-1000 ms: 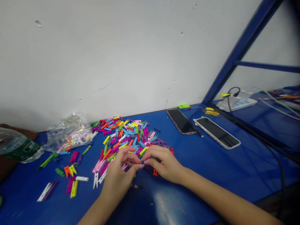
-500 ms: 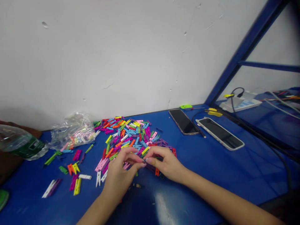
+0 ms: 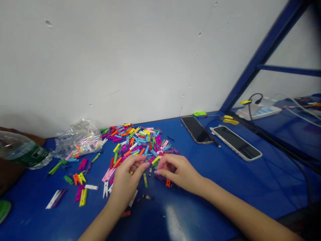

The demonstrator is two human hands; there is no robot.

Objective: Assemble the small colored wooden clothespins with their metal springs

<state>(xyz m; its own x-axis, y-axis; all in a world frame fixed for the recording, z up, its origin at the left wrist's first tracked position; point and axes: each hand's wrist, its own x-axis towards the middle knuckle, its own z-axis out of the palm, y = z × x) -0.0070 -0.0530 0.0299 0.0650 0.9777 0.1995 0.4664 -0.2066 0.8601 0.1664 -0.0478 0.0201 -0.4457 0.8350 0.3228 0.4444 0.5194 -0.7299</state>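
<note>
Small coloured clothespins lie in a heap on the blue table, just beyond both hands. My left hand is over the near edge of the heap, thumb and fingers pinched together; anything between the tips is too small to make out. Across a narrow gap, my right hand has its fingers curled in toward the thumb, and its contents are hidden. An orange clothespin rests just under the right hand. Beside the left wrist is a white clothespin.
Loose clothespins, among them a yellow one, are scattered at left near a clear plastic bag and a bottle. Two phones, one dark and one white-edged, lie at right beside a black cable. A wall stands behind.
My hands have come apart: the fingertips met before, and now there is a gap between them. The left hand has shifted slightly left, uncovering a green-yellow piece between the hands.
</note>
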